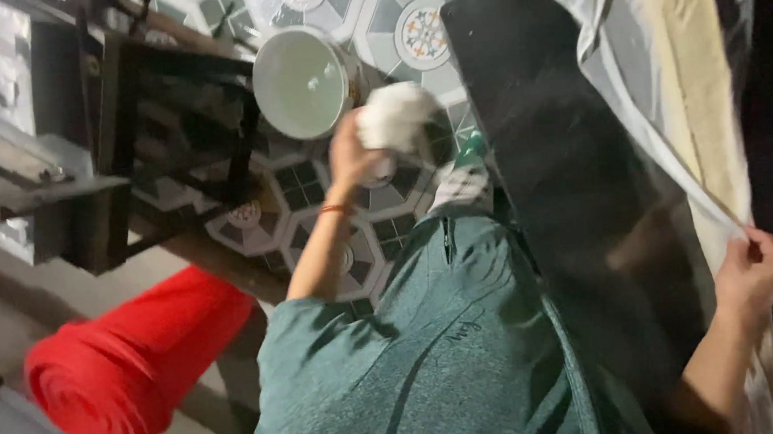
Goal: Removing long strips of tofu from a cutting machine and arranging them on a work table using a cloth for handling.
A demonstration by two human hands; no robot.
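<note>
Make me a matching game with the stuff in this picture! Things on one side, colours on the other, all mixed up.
Things:
1. rolled-up fabric
2. wad of cloth in the left hand
3. board by the right hand
4. the person's shirt

Colours:
A. black
B. teal green
C. red
D. white

Pairs: 1-C, 2-D, 3-A, 4-B

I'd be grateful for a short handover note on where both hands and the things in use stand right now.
Left hand: closed on a crumpled white cloth, held up near the white basin on the patterned tile floor.
Right hand: pinching the edge of the clear plastic sheet that lies over the dark board.
Red roll lies untouched at lower left.
Whether the board has been wiped cannot be told.
</note>
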